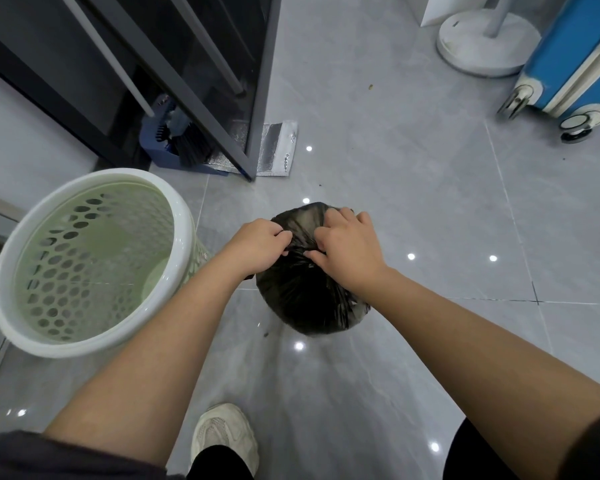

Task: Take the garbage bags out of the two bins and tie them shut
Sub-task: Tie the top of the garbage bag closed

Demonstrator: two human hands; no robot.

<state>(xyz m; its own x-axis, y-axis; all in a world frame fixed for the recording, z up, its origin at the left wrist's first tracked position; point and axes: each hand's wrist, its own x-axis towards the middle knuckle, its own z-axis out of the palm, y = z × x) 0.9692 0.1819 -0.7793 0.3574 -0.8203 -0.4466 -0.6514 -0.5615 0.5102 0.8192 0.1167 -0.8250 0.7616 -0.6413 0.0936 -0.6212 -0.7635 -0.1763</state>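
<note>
Gripping black garbage bag [305, 299] top: left hand [257, 245], right hand [349, 251]

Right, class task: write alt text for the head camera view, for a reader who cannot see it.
Both hands, left hand and right hand, pinch the gathered top of a full black garbage bag standing on a grey tiled floor. An empty pale green perforated bin stands to its left.

Shiny grey tile floor [413, 188] w/ small white light spots. Dark glass door [194, 64] w/ black frame at top left. Silver foil mat [274, 147] under its corner, blue dustpan & brush [177, 143] behind. White round fan base [482, 46] & blue suitcase [575, 60] at top right.
</note>
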